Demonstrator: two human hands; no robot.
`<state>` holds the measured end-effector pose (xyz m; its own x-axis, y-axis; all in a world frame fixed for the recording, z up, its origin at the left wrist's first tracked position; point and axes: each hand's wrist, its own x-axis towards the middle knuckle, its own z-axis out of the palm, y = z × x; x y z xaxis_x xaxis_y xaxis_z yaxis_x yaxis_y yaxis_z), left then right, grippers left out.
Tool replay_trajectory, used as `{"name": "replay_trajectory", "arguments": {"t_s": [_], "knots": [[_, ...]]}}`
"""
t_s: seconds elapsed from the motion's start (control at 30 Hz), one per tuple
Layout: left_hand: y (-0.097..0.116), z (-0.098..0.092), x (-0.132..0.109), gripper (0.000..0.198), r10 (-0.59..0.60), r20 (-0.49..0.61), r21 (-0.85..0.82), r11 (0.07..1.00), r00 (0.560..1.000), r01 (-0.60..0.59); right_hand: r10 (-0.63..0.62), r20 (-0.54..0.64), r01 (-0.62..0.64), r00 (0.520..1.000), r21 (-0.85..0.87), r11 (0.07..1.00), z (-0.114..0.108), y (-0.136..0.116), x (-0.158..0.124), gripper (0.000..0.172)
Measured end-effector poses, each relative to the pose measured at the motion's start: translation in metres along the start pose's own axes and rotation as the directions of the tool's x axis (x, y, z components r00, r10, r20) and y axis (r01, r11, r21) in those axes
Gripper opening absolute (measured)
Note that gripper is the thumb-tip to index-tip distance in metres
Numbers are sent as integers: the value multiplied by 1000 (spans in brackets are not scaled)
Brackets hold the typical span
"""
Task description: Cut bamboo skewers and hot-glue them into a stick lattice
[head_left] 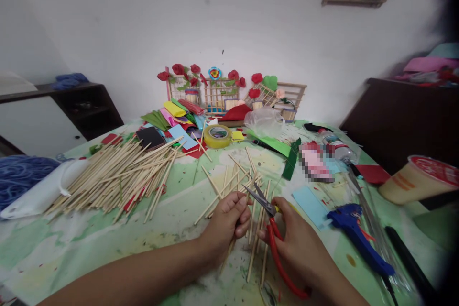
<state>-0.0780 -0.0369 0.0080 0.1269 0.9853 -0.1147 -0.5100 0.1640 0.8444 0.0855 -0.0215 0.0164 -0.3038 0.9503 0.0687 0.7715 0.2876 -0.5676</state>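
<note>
**Desk editor:** How much room is there around the hands?

**Photographer:** The desk (172, 229) under them carries a green patterned cover, and the stretch near its front edge, left of the forearm, is mostly bare. A large heap of sticks (118, 177) fills the left side beside a white cloth (43, 191). To the right, a blue glue gun (355, 234) lies near the right wrist, with a pale blue card (310, 205) between it and the scissors. A yellow tape roll (217, 136) sits further back, and paper flowers on wooden lattices (218, 88) line the wall. A cup (416, 179) lies tipped at the far right edge.

**Desk editor:** And what are the hands doing?

**Photographer:** The left hand (227, 222) is closed around a thin wooden stick (233, 244), held just above a loose scatter of short sticks (233, 177). The right hand (297, 244) grips red-handled scissors (267, 205), blades parted and pointing up-left, the tips just beside the left fingers.

**Desk editor:** The stick itself?

**Photographer:** Pale, slim and straight, mostly hidden by the fist
</note>
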Motion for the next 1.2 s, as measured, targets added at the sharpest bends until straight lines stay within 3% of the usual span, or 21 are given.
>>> {"name": "replay_trajectory", "arguments": {"t_s": [0.23,0.47,0.6,0.8,1.03,1.13,1.2], "knots": [[-2,-3,1,21,9,-22,107,994,1000,-7,-68,-107,41,992,-239,970,0,9,1,51],[-1,-3,2,22,-10,-53,133,991,999,17,-74,-123,29,990,-338,941,1,11,3,51],[-3,1,0,21,13,-71,92,996,997,-7,-29,-114,-5,993,-281,960,-1,9,4,48],[-3,-6,6,23,3,-50,30,1000,999,-1,-4,19,5,1000,-49,999,-6,10,6,44],[3,-13,12,25,12,-141,48,999,990,-6,-36,-122,5,992,-250,968,-8,40,17,64],[1,-10,9,22,-48,-141,65,996,989,58,-20,-93,0,995,-216,976,-5,56,21,71],[-1,-8,7,20,-80,-134,75,993,988,90,-22,-81,9,996,-162,987,-5,61,23,67]]}}
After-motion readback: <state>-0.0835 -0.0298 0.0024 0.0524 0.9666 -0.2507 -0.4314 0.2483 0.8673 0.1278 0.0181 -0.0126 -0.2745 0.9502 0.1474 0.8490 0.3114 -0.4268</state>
